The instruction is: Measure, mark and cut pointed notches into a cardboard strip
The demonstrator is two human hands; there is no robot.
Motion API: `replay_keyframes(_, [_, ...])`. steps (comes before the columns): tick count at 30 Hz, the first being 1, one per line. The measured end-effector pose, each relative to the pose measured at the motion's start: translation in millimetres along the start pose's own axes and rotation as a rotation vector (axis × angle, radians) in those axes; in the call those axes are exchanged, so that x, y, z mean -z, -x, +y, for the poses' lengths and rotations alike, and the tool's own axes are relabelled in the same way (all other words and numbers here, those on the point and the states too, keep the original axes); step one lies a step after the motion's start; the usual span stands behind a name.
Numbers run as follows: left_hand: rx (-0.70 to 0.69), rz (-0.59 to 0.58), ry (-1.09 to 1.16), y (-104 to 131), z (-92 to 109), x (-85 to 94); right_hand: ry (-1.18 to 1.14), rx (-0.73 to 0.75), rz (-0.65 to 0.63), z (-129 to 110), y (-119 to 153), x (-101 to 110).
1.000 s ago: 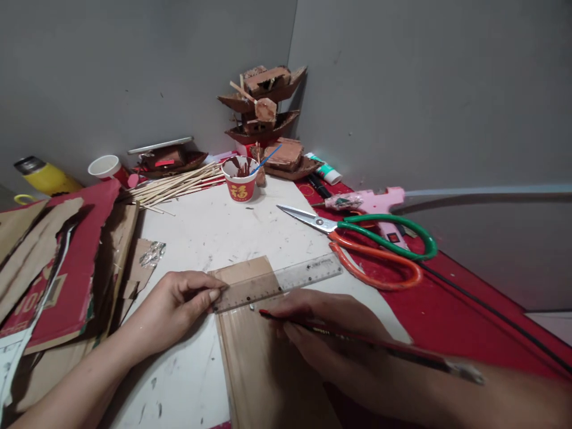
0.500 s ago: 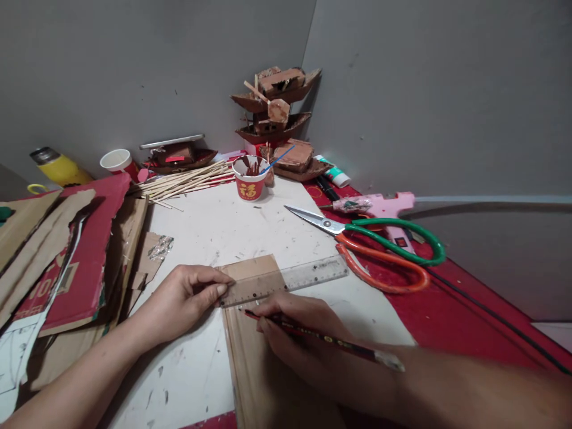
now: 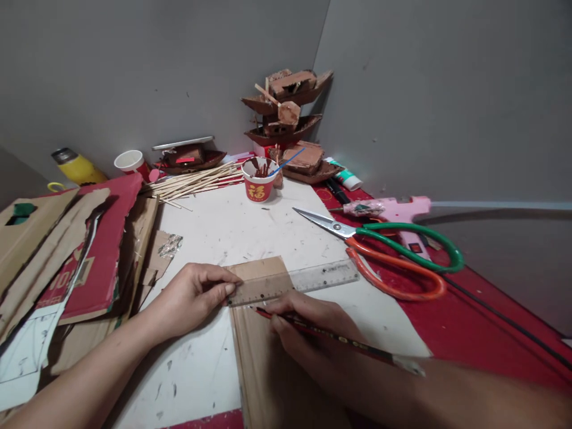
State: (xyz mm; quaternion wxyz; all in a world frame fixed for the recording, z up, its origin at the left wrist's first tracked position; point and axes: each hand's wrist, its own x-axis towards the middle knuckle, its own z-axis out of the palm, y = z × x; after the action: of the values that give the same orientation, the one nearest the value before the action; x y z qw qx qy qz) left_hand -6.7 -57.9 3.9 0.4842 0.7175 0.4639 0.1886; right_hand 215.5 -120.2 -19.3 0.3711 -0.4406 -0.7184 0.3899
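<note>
From the ruler (image 3: 317,276), the white sheet (image 3: 214,226) lies open toward 12 o'clock; the paper cup (image 3: 258,190) stands at 11, scissors (image 3: 342,228) at 2, cardboard scraps (image 3: 58,244) at 9. The sheet's right edge slants toward 4 o'clock across the red desk (image 3: 451,322). Under the ruler, the cardboard piece (image 3: 257,351) runs toward 6. The left hand (image 3: 190,298) reaches in from 8 o'clock, fingers narrowed, pressing the ruler's left end. The right hand (image 3: 313,354), from 4, has its fingers closed round a pencil (image 3: 370,350), tip beside the ruler's near edge.
</note>
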Motion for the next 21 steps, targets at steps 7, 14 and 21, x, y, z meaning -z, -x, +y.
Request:
replay_keyframes(7, [-0.023, -0.007, 0.007, -0.4, -1.2, 0.1, 0.053, -0.035, -0.020, 1.2, -1.6, 2.8])
replay_keyframes(14, [-0.023, -0.022, 0.010, 0.3, 0.2, 0.1, 0.063, -0.040, -0.047, 3.9, -0.5, 3.9])
replay_keyframes(21, [-0.005, -0.005, 0.020, 0.6, -1.7, -0.7, 0.102, -0.035, -0.083, 2.9, -0.7, 4.2])
